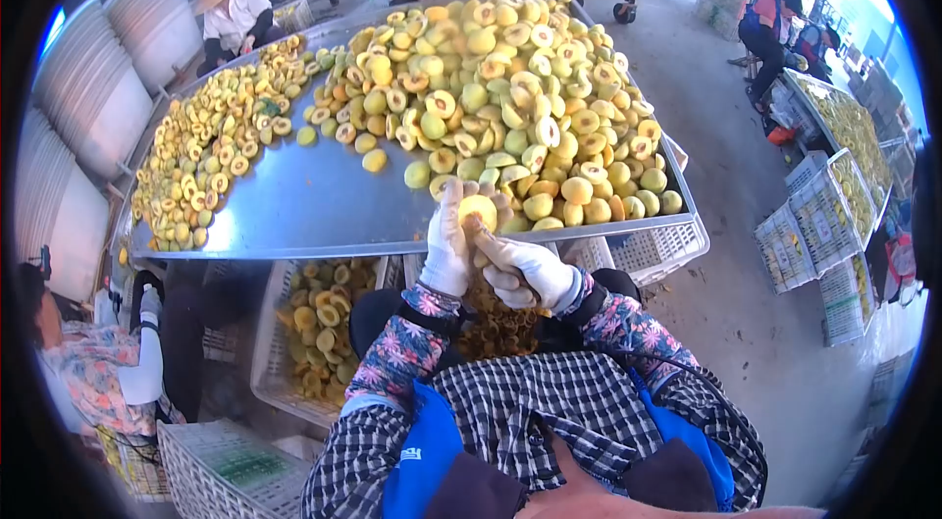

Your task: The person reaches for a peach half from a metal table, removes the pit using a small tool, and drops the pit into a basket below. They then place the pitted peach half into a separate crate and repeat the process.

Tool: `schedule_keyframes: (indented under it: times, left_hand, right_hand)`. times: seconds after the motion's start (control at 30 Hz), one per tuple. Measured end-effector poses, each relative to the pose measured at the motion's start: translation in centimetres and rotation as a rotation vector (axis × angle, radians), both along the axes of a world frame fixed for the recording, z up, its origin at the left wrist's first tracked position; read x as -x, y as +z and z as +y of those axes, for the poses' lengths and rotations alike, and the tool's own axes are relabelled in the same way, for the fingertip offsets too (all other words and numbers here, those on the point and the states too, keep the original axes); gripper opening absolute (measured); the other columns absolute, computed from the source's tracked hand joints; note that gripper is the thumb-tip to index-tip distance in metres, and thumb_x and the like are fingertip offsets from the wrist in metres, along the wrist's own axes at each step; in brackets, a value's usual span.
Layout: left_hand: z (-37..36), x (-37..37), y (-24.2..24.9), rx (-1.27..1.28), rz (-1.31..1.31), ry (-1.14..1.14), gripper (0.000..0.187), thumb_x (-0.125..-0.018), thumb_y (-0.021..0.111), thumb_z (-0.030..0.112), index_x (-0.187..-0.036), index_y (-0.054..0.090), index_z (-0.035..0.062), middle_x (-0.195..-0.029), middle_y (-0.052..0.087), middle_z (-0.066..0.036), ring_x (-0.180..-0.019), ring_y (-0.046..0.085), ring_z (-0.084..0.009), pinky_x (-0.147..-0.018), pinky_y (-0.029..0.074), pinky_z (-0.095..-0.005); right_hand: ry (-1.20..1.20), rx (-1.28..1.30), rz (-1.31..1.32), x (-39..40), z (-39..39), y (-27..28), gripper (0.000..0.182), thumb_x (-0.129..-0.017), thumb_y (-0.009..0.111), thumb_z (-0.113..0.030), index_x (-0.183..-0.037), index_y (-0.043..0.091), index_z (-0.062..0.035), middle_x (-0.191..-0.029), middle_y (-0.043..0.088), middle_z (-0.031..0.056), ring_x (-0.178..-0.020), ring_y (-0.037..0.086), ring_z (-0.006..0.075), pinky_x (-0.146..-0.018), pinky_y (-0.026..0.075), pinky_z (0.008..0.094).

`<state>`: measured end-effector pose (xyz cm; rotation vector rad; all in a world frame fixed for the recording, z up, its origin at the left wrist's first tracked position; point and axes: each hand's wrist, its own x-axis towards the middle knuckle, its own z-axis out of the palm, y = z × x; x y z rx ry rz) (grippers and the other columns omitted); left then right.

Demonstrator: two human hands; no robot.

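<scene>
Both my hands wear pale gloves and meet just over the near edge of a metal table (324, 185). A yellow fruit half (478, 212) is held in my left hand (449, 239), its cut side facing up. Against that fruit are the fingers of my right hand (525, 269), closed round something I cannot make out. Right behind my hands rises a large heap of halved fruit (491, 87). Below them, between my knees, lies a pile of brown pits (496, 323).
A crate of fruit halves (263, 362) stands below the table at left. A smaller fruit heap (211, 146) covers the table's left side. A person (108, 352) sits at far left; others work behind the table and at right beside stacked crates (819, 215).
</scene>
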<state>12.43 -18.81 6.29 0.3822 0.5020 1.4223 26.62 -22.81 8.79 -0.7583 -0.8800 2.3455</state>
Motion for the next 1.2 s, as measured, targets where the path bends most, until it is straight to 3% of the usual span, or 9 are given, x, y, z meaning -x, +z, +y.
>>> schedule_keyframes:
  times: [0.17,0.27,0.5,0.57,0.77,0.9,1.03,1.13,1.2]
  left_hand:
    - [0.1,-0.5,-0.5,0.044,0.053,-0.049,0.030,-0.090,0.066,0.035,-0.097,0.059,0.0075,-0.095,0.064,-0.007,-0.081,0.065,-0.0216,-0.068,0.057,-0.0374]
    - [-0.3,-1.0,-1.1,-0.159,0.805,0.155,0.014,-0.089,0.068,0.017,-0.089,0.069,0.0024,-0.074,0.064,0.002,-0.056,0.056,-0.0052,-0.048,0.044,-0.0183]
    - [-0.7,2.7,-2.8,0.275,0.227,0.096,0.030,-0.090,0.065,0.036,-0.091,0.060,0.0068,-0.092,0.067,-0.009,-0.086,0.066,-0.0280,-0.080,0.056,-0.0427]
    - [-1.6,3.7,-2.2,0.272,0.101,0.094,0.031,-0.089,0.066,0.038,-0.094,0.059,0.0086,-0.096,0.065,-0.009,-0.089,0.066,-0.0292,-0.080,0.056,-0.0461]
    - [-2.1,2.7,-2.5,0.201,0.107,0.067,0.030,-0.091,0.064,0.037,-0.096,0.058,0.0084,-0.097,0.065,-0.010,-0.090,0.065,-0.0302,-0.084,0.055,-0.0463]
    - [-1.7,5.8,-2.8,0.093,0.091,0.096,0.033,-0.093,0.060,0.039,-0.099,0.059,0.0062,-0.096,0.065,-0.012,-0.091,0.064,-0.0288,-0.082,0.054,-0.0441]
    - [-3.9,15.0,0.2,0.193,1.032,0.471,0.034,-0.092,0.062,0.033,-0.110,0.062,0.0043,-0.108,0.064,-0.010,-0.098,0.063,-0.0232,-0.088,0.051,-0.0407]
    - [-1.5,22.0,-3.8,0.243,2.050,0.299,0.053,-0.087,0.065,0.035,-0.129,0.055,0.0047,-0.127,0.058,-0.015,-0.117,0.054,-0.0288,-0.104,0.039,-0.0372]
    - [1.7,20.2,-4.3,0.030,2.072,0.262,0.055,-0.085,0.066,0.035,-0.130,0.054,0.0049,-0.128,0.057,-0.016,-0.116,0.055,-0.0308,-0.103,0.040,-0.0382]
  right_hand:
    - [0.023,0.062,0.069,-1.2,-0.5,-1.2,0.038,-0.099,0.044,-0.046,-0.096,0.055,-0.0102,-0.054,0.036,-0.0025,-0.035,0.030,0.0083,-0.033,0.022,0.0220]
    - [-0.015,-0.068,-0.156,-1.9,-1.6,-1.9,0.044,-0.096,0.047,-0.053,-0.095,0.053,-0.0094,-0.053,0.040,-0.0016,-0.036,0.035,0.0086,-0.034,0.024,0.0221]
    - [0.267,-0.145,-0.169,-4.4,-4.0,-6.1,0.039,-0.097,0.051,-0.043,-0.103,0.054,-0.0051,-0.062,0.047,0.0005,-0.045,0.045,0.0096,-0.041,0.035,0.0230]
    - [0.232,-0.484,-0.601,-4.3,-3.7,-7.5,0.036,-0.097,0.050,-0.039,-0.105,0.054,-0.0043,-0.070,0.056,0.0055,-0.061,0.058,0.0173,-0.054,0.045,0.0300]
    - [-0.083,-1.025,-0.765,-0.9,-1.4,-5.0,0.031,-0.094,0.053,-0.032,-0.103,0.047,-0.0027,-0.082,0.061,0.0260,-0.080,0.061,0.0428,-0.067,0.047,0.0473]
    - [0.133,-1.239,-0.907,-1.5,-1.8,-5.6,0.032,-0.094,0.053,-0.034,-0.105,0.046,-0.0042,-0.079,0.064,0.0245,-0.077,0.062,0.0435,-0.069,0.049,0.0509]
    - [0.309,-0.975,-0.989,-5.1,-3.4,-8.8,0.034,-0.095,0.052,-0.036,-0.105,0.048,-0.0038,-0.083,0.064,0.0261,-0.082,0.062,0.0436,-0.072,0.049,0.0490]
    - [0.301,-0.928,-1.015,-6.2,-4.2,-9.2,0.037,-0.095,0.052,-0.036,-0.104,0.047,-0.0011,-0.086,0.063,0.0277,-0.086,0.062,0.0443,-0.075,0.048,0.0487]
    - [0.297,-0.917,-1.029,-6.0,-3.9,-9.2,0.037,-0.095,0.052,-0.036,-0.104,0.047,-0.0009,-0.087,0.063,0.0279,-0.086,0.062,0.0445,-0.075,0.048,0.0490]
